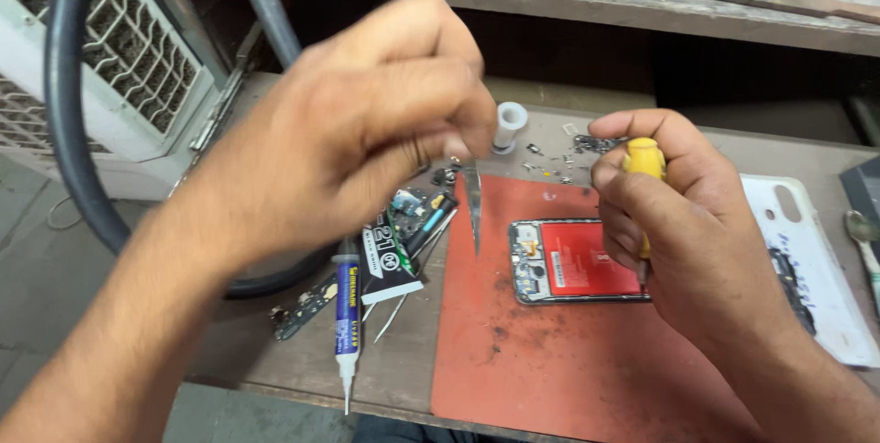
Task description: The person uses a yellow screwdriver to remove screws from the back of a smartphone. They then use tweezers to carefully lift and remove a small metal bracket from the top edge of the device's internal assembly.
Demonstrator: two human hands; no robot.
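Phone (579, 261), opened with its back off, lies flat on a red mat (568, 351) on the tabletop (403, 360), while the left hand (367, 122) pinches tweezers (473, 200) point-down above it and the right hand (669, 214) grips a yellow-handled screwdriver (644, 160) upright at its edge.

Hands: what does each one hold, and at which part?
The left hand pinches metal tweezers at their upper end, tips pointing down. The right hand grips a screwdriver by its yellow handle, above the opened phone.
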